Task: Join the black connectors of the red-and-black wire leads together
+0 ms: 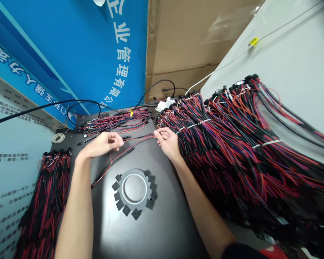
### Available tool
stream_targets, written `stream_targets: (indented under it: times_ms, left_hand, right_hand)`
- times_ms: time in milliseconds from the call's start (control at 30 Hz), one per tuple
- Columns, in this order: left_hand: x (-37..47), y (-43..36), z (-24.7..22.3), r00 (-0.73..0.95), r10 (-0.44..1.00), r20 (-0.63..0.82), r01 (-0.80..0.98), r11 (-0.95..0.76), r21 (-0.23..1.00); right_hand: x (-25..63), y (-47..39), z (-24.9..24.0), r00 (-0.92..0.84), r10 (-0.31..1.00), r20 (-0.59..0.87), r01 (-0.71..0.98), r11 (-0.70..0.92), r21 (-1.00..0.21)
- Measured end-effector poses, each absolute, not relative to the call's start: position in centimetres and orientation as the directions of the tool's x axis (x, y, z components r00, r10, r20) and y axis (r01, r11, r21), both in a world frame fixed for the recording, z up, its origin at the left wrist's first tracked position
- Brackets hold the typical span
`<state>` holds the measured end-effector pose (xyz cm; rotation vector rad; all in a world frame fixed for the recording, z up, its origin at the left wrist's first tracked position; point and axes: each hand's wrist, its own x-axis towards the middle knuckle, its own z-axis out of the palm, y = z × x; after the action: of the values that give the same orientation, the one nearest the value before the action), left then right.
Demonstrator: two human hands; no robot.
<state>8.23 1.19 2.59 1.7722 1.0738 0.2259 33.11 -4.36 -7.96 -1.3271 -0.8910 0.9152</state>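
Note:
My right hand [166, 141] pinches the end of a thin red-and-black wire harness [140, 139] between thumb and fingers, just above the dark table [162, 201]. The harness runs left across the table, toward black-sleeved wire lengths [113, 162]. Level with it, my left hand [110, 141] is curled with thumb and fingertips together. A black sleeve end and red wire lie right by those fingertips; whether they are gripped is hidden. Nearer me sits a round grey disc [135, 188] with a pale ring and several small black tape pieces stuck around its rim.
Bundled wire harnesses [205, 129] are heaped along the right side, tied with white bands. Loose harnesses [116, 120] lie at the back, and another bundle [51, 187] hangs at the left edge. A coil of white cord [58, 138] and a white plug-like block [166, 103] are nearby.

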Motion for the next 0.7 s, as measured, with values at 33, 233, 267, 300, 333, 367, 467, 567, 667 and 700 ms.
stream_targets:
  times_ms: [33, 233, 267, 300, 333, 367, 467, 567, 667, 700]
  left_hand:
    - [7.8, 1.2, 2.8, 0.584, 0.735, -0.344, 0.579, -0.081, 0.811]
    - [6.2, 0.9, 4.0, 0.532, 0.699, -0.478, 0.678, -0.013, 0.735]
    - [6.0, 0.8, 4.2, 0.522, 0.697, -0.493, 0.688, -0.002, 0.726]
    - [5.9, 0.7, 4.5, 0.513, 0.695, -0.504, 0.694, 0.009, 0.72]
    - [5.8, 0.6, 4.7, 0.507, 0.693, -0.513, 0.698, 0.018, 0.715]
    - [5.8, 0.5, 4.9, 0.503, 0.691, -0.519, 0.701, 0.025, 0.713]
    - [5.7, 0.3, 5.4, 0.492, 0.69, -0.53, 0.707, 0.039, 0.707]
    - [5.4, 0.3, 5.5, 0.47, 0.692, -0.548, 0.721, 0.058, 0.691]
    - [4.9, 0.6, 4.9, 0.447, 0.69, -0.569, 0.75, 0.057, 0.659]
    - [4.7, 0.7, 4.6, 0.439, 0.686, -0.58, 0.764, 0.054, 0.643]
  right_hand:
    - [33.1, -4.4, -8.0, 0.388, 0.921, 0.013, -0.036, 0.03, -0.999]
    - [33.0, -4.4, -8.1, 0.405, 0.914, 0.012, -0.063, 0.041, -0.997]
    - [33.0, -4.4, -8.1, 0.41, 0.912, 0.013, -0.067, 0.044, -0.997]
    - [33.0, -4.4, -8.1, 0.412, 0.911, 0.014, -0.067, 0.045, -0.997]
    - [33.0, -4.4, -8.2, 0.412, 0.911, 0.015, -0.065, 0.045, -0.997]
    - [33.0, -4.5, -8.2, 0.408, 0.913, 0.016, -0.06, 0.045, -0.997]
    - [33.0, -4.5, -8.1, 0.403, 0.915, 0.019, -0.047, 0.042, -0.998]
    - [33.0, -4.6, -8.1, 0.403, 0.915, 0.021, -0.038, 0.039, -0.999]
    - [32.9, -4.6, -8.3, 0.383, 0.923, 0.028, -0.022, 0.04, -0.999]
    - [32.8, -4.6, -8.3, 0.379, 0.925, 0.036, -0.014, 0.044, -0.999]
